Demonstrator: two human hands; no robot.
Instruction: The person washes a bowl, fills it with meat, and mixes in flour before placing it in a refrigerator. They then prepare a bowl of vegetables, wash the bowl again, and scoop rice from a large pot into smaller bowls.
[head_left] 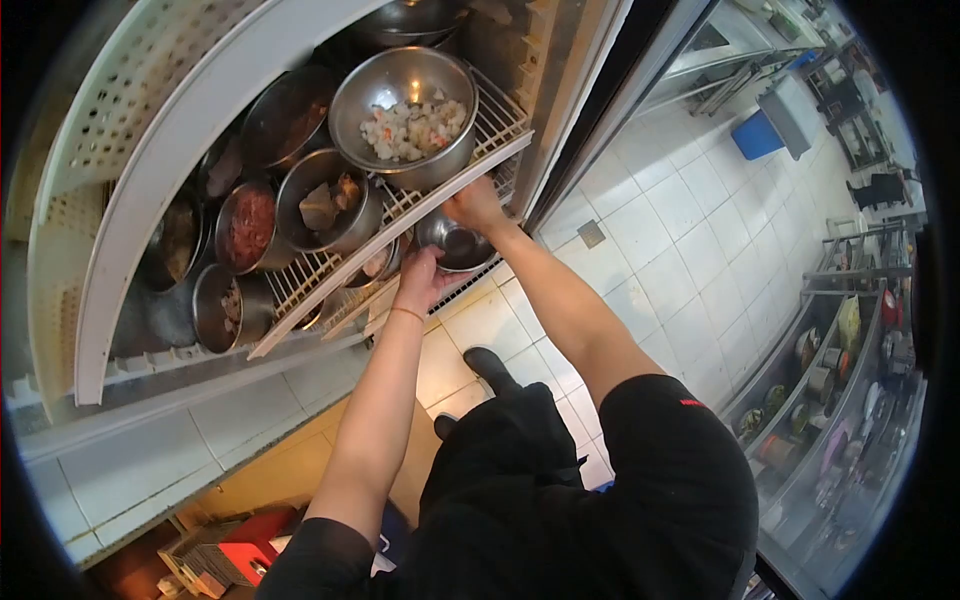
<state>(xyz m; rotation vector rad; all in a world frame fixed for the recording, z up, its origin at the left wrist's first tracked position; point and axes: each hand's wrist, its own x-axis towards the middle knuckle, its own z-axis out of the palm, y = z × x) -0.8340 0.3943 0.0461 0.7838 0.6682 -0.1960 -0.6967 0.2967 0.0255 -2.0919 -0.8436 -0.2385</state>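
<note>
A steel bowl (462, 246), dark inside, sits at the front of the lower shelf of an open refrigerator. My left hand (424, 279) grips its near left side, the thumb over the rim. On the far right side of the same bowl is my right hand (476, 206), with its fingers partly hidden behind the upper shelf's front edge. Just above my hands, a large steel bowl (408, 125) of chopped pale pieces stands on the wire upper shelf (405, 207). Part of another container (375, 265) with pale food shows left of my left hand.
Several more steel bowls crowd the upper shelf, including one of red minced meat (250, 228). The refrigerator's door frame (590, 110) rises at the right. Beyond lie white floor tiles (660, 220), a blue bin (757, 135) and a stocked rack (815, 385).
</note>
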